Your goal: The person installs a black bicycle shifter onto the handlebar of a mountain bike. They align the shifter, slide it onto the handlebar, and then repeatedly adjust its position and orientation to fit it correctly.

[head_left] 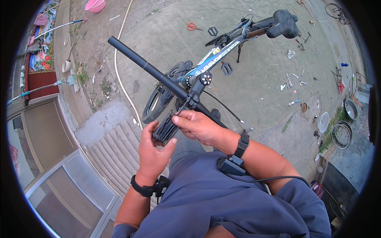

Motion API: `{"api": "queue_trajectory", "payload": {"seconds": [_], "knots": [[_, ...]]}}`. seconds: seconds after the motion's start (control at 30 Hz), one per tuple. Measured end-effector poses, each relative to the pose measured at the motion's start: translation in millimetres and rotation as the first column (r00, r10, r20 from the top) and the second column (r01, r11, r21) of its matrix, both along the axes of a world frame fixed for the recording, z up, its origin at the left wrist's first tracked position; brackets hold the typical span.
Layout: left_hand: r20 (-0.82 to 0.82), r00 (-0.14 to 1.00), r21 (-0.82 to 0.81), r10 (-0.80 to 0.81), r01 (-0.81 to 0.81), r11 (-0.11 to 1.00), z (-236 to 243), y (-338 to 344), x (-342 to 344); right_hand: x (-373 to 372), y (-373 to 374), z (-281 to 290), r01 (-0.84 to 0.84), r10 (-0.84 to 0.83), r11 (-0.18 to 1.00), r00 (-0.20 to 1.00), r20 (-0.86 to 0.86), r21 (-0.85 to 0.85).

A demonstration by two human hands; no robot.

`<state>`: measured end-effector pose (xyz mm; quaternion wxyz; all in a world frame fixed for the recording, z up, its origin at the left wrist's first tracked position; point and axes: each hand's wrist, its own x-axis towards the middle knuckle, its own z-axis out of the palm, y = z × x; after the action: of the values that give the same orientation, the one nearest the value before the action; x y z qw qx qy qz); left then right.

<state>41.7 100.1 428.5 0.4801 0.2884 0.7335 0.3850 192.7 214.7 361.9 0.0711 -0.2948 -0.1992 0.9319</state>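
A blue, white and black bicycle (pixel 214 53) stands before me with a straight black handlebar (pixel 143 65) and a black stem (pixel 195 96). My left hand (pixel 154 152) grips the lower end of a black folding multi-tool (pixel 166 127). My right hand (pixel 198 127) pinches the tool's upper end, its thumb on the side. A thin bit of the tool points up to the stem clamp; whether it sits in a bolt I cannot tell. Part of the handlebar is hidden behind my right hand.
Orange scissors (pixel 191 26), scattered tools (pixel 289 79), a white basin (pixel 322 122) and loose wheels (pixel 341 134) lie on the ground. A pale hose (pixel 116 59) runs along the left. Grey steps (pixel 111 154) and framed panels (pixel 51 135) are at lower left. A pink basin (pixel 95 5) is at top left.
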Motion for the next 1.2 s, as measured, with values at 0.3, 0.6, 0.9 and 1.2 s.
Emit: {"api": "queue_trajectory", "payload": {"seconds": [0.3, 0.6, 0.9, 1.2], "knots": [[0.86, 0.396, -0.298, 0.323, -0.126, 0.946, -8.4, -5.1, -14.0, 5.5, -1.2, 0.9, 0.014, -0.015, 0.998, 1.0, -0.008, -0.067], [0.778, 0.555, -0.285, 0.294, -0.105, 0.953, 5.8, 6.9, -10.2, 7.7, -2.6, -5.4, 0.02, -0.023, 0.998, 0.998, -0.051, -0.065], [-0.224, 0.955, -0.051, -0.197, 0.19, 0.98, 5.4, 5.7, 3.5, 23.2, -10.2, -13.8, 0.043, -0.076, 0.978, 0.985, -0.155, -0.205], [0.151, 0.989, -0.042, -0.008, 0.014, 0.999, -3.4, -2.8, -1.4, 13.0, -3.3, -15.6, 0.045, -0.072, 0.977, 0.989, -0.127, -0.21]]}}
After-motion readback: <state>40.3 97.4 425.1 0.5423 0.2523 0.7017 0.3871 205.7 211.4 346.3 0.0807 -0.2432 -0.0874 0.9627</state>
